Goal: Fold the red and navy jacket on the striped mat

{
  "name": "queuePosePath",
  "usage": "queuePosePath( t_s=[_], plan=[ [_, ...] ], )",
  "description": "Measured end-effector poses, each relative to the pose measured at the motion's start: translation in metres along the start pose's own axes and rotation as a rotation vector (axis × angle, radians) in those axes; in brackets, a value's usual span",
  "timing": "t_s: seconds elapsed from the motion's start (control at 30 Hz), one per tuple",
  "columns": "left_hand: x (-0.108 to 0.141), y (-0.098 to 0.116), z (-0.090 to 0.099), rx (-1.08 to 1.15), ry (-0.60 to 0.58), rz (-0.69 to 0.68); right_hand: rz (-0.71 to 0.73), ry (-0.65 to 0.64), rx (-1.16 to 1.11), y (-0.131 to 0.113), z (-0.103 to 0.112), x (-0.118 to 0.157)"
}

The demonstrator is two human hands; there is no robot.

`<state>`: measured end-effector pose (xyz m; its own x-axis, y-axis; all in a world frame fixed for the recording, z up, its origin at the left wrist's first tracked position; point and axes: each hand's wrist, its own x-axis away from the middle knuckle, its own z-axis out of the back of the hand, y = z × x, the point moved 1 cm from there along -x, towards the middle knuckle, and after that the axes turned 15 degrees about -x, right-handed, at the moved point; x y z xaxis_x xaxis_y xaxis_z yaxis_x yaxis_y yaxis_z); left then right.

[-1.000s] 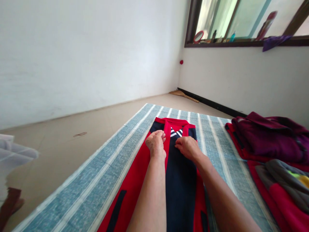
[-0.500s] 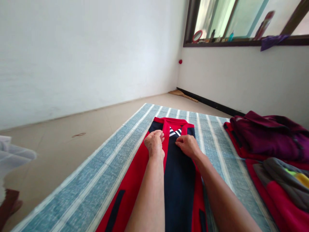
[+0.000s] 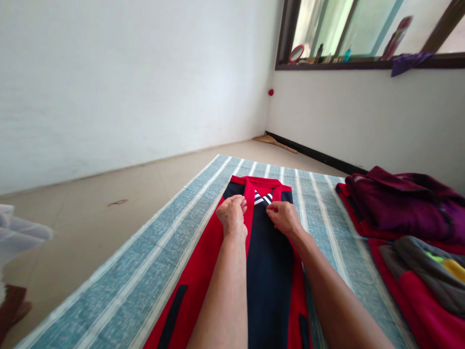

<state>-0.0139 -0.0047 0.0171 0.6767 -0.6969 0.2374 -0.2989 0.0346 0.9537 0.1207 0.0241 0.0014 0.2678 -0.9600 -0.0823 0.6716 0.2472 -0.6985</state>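
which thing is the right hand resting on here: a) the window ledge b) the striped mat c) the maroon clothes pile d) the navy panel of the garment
d, the right hand lies on the navy panel, just below the striped v at the neck.

The person's right hand [image 3: 285, 218] moved a little upward, closer to the red collar [image 3: 259, 183] of the red and navy cloth jacket [image 3: 269, 291], and its fingers [image 3: 272, 207] bent more on the navy cloth. The blue striped cotton mat [image 3: 109, 286] sat slightly more left in view.
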Motion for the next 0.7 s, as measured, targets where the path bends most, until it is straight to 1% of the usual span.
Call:
queuePosePath(
  t_s=[0.17,0.37,0.5,0.57,0.63,0.7],
  plan=[
    [0.001,0.0,0.0,0.005,-0.001,-0.001,0.042,-0.055,-0.003,-0.005,0.003,0.003],
    [0.0,0.0,0.0,-0.009,0.007,-0.017,0.008,0.016,-0.002,-0.009,-0.003,0.003],
    [0.001,0.001,0.001,-0.024,0.011,-0.043,-0.059,0.09,-0.124,0.0,0.002,-0.001],
    [0.0,0.001,0.001,-0.045,0.015,-0.071,-0.098,0.106,-0.207,0.006,0.006,-0.003],
    [-0.004,-0.001,0.001,-0.088,0.032,-0.115,-0.14,0.089,-0.293,0.01,0.009,-0.004],
    [-0.009,-0.003,0.002,-0.178,0.074,-0.185,-0.177,0.05,-0.375,0.013,0.01,-0.004]
  ],
)
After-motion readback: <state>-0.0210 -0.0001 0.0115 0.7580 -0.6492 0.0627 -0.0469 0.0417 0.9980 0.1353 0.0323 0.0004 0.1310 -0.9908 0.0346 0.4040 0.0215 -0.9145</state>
